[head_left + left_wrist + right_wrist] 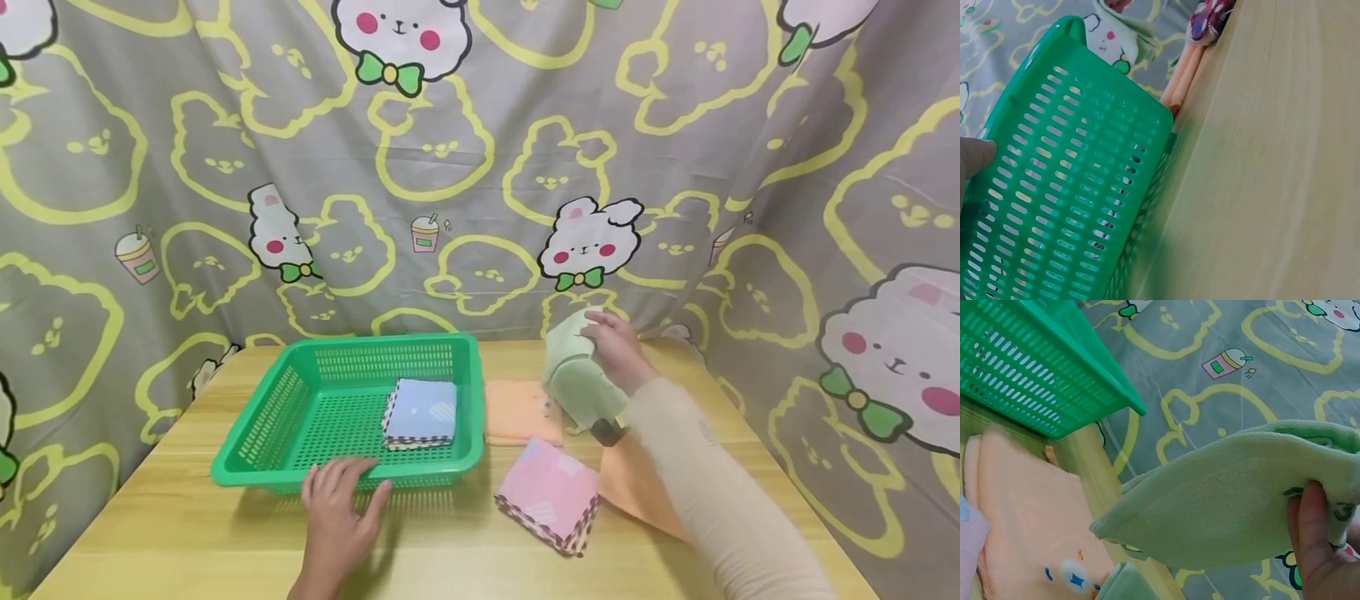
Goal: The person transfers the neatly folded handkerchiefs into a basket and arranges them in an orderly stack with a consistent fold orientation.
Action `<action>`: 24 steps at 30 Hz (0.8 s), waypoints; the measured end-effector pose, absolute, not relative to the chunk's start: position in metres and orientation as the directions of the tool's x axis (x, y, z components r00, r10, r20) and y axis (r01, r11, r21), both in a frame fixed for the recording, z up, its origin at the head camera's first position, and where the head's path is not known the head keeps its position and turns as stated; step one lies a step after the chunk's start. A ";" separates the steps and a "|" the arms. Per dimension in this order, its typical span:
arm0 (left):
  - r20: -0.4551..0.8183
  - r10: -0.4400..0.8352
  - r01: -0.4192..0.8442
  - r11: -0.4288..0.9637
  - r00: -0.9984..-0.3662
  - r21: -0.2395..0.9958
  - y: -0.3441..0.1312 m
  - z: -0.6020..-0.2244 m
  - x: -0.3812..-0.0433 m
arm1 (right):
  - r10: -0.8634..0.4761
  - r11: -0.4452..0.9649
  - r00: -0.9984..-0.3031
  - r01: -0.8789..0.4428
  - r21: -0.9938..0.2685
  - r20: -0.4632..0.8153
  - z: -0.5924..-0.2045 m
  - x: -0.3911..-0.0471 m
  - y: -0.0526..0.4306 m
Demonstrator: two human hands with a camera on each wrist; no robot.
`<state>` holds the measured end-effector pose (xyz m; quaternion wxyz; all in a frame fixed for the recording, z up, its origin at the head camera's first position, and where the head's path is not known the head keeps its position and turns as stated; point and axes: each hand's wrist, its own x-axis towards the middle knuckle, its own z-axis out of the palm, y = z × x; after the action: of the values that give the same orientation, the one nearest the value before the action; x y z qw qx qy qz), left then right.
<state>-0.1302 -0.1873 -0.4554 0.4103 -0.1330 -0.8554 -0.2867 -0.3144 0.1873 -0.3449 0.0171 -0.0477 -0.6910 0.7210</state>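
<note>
My left hand (341, 517) rests at the front rim of a green plastic basket (255, 479), fingers bent over the rim; its thumb touches the rim in the left wrist view. Inside the basket, toward the right, lies a folded blue cloth (423, 408) with a checked edge. My right hand (618, 346) pinches a folded light green towel (1222, 500) by its upper part, thumb and fingers on either side. The towel hangs down over the back right of the table, with a dark stitched mark near my fingers.
A folded peach towel (517, 412) with a stitched face lies right of the basket. Nearer me is a folded pink cloth (551, 487) with a checked edge. An orange cloth (637, 492) lies partly under my right forearm. A patterned curtain (480, 167) hangs behind the wooden table (442, 550).
</note>
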 end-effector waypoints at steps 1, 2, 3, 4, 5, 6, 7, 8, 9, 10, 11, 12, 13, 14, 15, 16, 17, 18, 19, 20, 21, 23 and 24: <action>0.776 -0.010 0.460 0.801 -0.630 0.383 -0.188 -0.455 -0.130 | 0.087 -0.043 -0.995 0.040 -0.998 -0.043 -0.345 -0.315 0.187; 0.777 -0.009 0.460 0.802 -0.629 0.381 -0.188 -0.455 -0.129 | 0.087 -0.034 -0.995 0.038 -0.999 -0.041 -0.346 -0.315 0.187; 0.778 -0.009 0.459 0.802 -0.629 0.381 -0.188 -0.455 -0.129 | 0.089 -0.026 -0.995 0.036 -0.999 -0.038 -0.346 -0.316 0.187; 0.778 -0.010 0.459 0.802 -0.629 0.382 -0.188 -0.454 -0.129 | 0.088 -0.023 -0.995 0.034 -0.999 -0.036 -0.347 -0.316 0.187; 0.778 -0.010 0.460 0.802 -0.628 0.381 -0.188 -0.454 -0.129 | 0.086 -0.019 -0.996 0.033 -0.999 -0.035 -0.347 -0.317 0.188; 0.778 -0.010 0.460 0.802 -0.628 0.382 -0.188 -0.454 -0.129 | 0.088 -0.016 -0.996 0.032 -0.999 -0.033 -0.347 -0.317 0.188; 0.779 -0.010 0.461 0.801 -0.627 0.382 -0.188 -0.453 -0.129 | 0.088 -0.011 -0.996 0.029 -1.000 -0.030 -0.347 -0.318 0.188; 0.780 -0.009 0.463 0.800 -0.626 0.381 -0.188 -0.453 -0.130 | 0.092 -0.006 -0.995 0.027 -1.000 -0.028 -0.347 -0.318 0.188; 0.779 -0.009 0.463 0.800 -0.627 0.382 -0.188 -0.453 -0.130 | 0.092 -0.006 -0.995 0.026 -1.000 -0.026 -0.346 -0.318 0.188; 0.779 -0.008 0.464 0.799 -0.627 0.382 -0.188 -0.453 -0.130 | 0.094 -0.005 -0.995 0.024 -1.000 -0.024 -0.345 -0.318 0.187; 0.780 -0.008 0.466 0.799 -0.625 0.381 -0.188 -0.453 -0.131 | 0.095 -0.006 -0.995 0.024 -1.000 -0.025 -0.345 -0.318 0.187; 0.781 -0.008 0.467 0.798 -0.625 0.381 -0.188 -0.453 -0.131 | 0.098 -0.006 -0.995 0.024 -1.000 -0.025 -0.344 -0.318 0.186; 0.783 -0.008 0.468 0.798 -0.622 0.380 -0.187 -0.453 -0.131 | 0.099 -0.007 -0.995 0.026 -1.000 -0.026 -0.344 -0.318 0.185; 0.783 -0.007 0.470 0.797 -0.621 0.380 -0.187 -0.454 -0.131 | 0.099 -0.017 -0.995 0.028 -0.999 -0.030 -0.343 -0.318 0.185; 0.784 -0.007 0.471 0.796 -0.621 0.380 -0.187 -0.454 -0.132 | 0.096 -0.028 -0.995 0.030 -0.999 -0.033 -0.343 -0.319 0.184; 0.784 -0.006 0.472 0.796 -0.621 0.380 -0.187 -0.454 -0.132 | 0.094 -0.042 -0.995 0.031 -0.999 -0.035 -0.344 -0.320 0.183; 0.784 -0.005 0.472 0.796 -0.620 0.379 -0.187 -0.454 -0.131 | 0.087 -0.057 -0.995 0.033 -0.998 -0.038 -0.344 -0.321 0.182; 0.784 -0.004 0.472 0.797 -0.621 0.378 -0.187 -0.455 -0.131 | 0.081 -0.068 -0.996 0.034 -0.997 -0.040 -0.344 -0.322 0.180; 0.784 -0.004 0.471 0.797 -0.621 0.377 -0.187 -0.455 -0.131 | 0.071 -0.089 -0.996 0.038 -0.995 -0.045 -0.345 -0.322 0.180; 0.783 -0.005 0.469 0.798 -0.622 0.377 -0.188 -0.455 -0.131 | 0.062 -0.108 -0.997 0.042 -0.993 -0.049 -0.345 -0.323 0.179; 0.783 -0.005 0.467 0.800 -0.622 0.376 -0.188 -0.455 -0.131 | 0.054 -0.120 -0.997 0.045 -0.992 -0.052 -0.345 -0.324 0.178; 0.782 -0.004 0.466 0.802 -0.623 0.375 -0.188 -0.455 -0.130 | 0.037 -0.138 -0.998 0.051 -0.989 -0.057 -0.346 -0.324 0.178; 0.782 -0.003 0.466 0.802 -0.623 0.374 -0.188 -0.455 -0.130 | 0.034 -0.142 -0.998 0.053 -0.988 -0.059 -0.345 -0.324 0.177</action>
<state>-0.1304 -0.1879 -0.4549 0.4124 -0.1353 -0.8549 -0.2843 -0.3243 0.1774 -0.3454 -0.0063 -0.0333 -0.6549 0.7549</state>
